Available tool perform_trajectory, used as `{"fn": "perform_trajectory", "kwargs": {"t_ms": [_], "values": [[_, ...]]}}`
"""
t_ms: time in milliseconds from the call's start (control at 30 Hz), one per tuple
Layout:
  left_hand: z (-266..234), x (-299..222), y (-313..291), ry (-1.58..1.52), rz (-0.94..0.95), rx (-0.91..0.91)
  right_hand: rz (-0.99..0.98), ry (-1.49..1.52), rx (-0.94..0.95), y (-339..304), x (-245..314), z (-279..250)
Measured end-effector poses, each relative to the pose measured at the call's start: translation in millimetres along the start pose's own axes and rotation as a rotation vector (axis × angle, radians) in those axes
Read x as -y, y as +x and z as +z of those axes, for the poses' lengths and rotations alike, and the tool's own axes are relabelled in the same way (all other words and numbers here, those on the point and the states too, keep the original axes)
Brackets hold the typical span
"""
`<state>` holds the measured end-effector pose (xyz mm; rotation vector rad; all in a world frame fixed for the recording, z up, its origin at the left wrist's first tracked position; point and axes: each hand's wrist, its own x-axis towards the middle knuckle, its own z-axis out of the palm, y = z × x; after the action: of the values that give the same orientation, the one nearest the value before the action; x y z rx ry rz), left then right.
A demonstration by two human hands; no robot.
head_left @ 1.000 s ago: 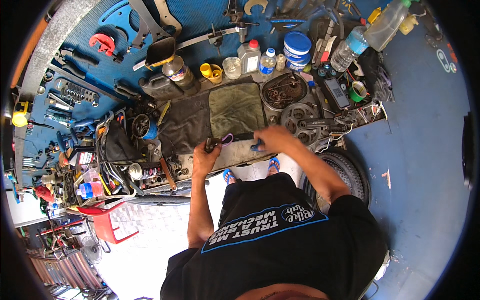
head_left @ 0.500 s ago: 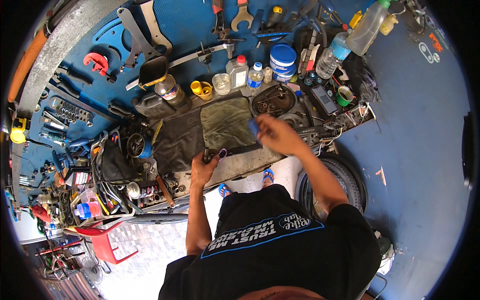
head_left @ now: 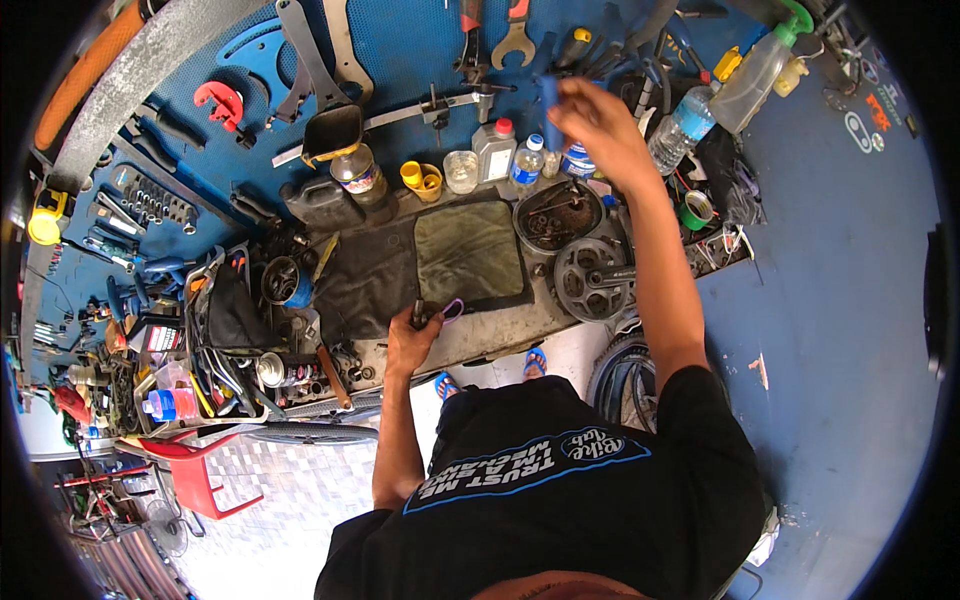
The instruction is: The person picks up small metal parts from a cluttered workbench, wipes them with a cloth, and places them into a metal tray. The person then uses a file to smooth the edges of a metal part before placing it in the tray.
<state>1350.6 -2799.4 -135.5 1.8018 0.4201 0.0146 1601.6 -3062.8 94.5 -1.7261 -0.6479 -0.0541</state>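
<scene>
My left hand (head_left: pixel 408 340) is closed around a small dark object (head_left: pixel 418 310) at the front edge of the workbench. A purple loop (head_left: pixel 454 311) sticks out beside its fingers; whether the two are joined I cannot tell. My right hand (head_left: pixel 605 130) is raised at the blue tool wall, above the bottles. Its fingers are closed on a long blue object (head_left: pixel 551 112), blurred, its kind unclear. A green cloth (head_left: pixel 470 250) lies on a dark mat (head_left: pixel 365 280) between the hands. To its right are a bicycle crankset (head_left: pixel 590 278) and a tray of small parts (head_left: pixel 556 222).
Along the back stand a funnel-topped bottle (head_left: pixel 358 178), a yellow cup (head_left: pixel 424 184), a grey bottle (head_left: pixel 494 150) and a water bottle (head_left: pixel 682 130). Wrenches (head_left: pixel 516 38) hang above. A cluttered tool rack (head_left: pixel 225 345) is left; a bicycle tire (head_left: pixel 622 375) stands below the bench.
My right hand has moved up and away from beside the green cloth to the tool wall, carrying the blue object. My left hand has kept its hold. The view has shifted slightly.
</scene>
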Motion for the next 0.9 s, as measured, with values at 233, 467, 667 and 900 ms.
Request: {"fn": "perform_trajectory", "kwargs": {"t_ms": [233, 467, 667, 900], "values": [[10, 2, 6, -0.076, 0.053, 0.035, -0.058, -0.880, 0.107, 168, -33, -18], [1, 15, -4, -0.038, 0.029, -0.044, 0.107, -0.685, 0.154, 195, -34, -19], [-6, 7, -7, -0.046, -0.009, -0.040, 0.280, -0.645, 0.099, 192, -28, -21], [-4, 1, -5, -0.035, 0.000, -0.045, 0.321, -0.706, 0.071, 190, -20, -15]]}}
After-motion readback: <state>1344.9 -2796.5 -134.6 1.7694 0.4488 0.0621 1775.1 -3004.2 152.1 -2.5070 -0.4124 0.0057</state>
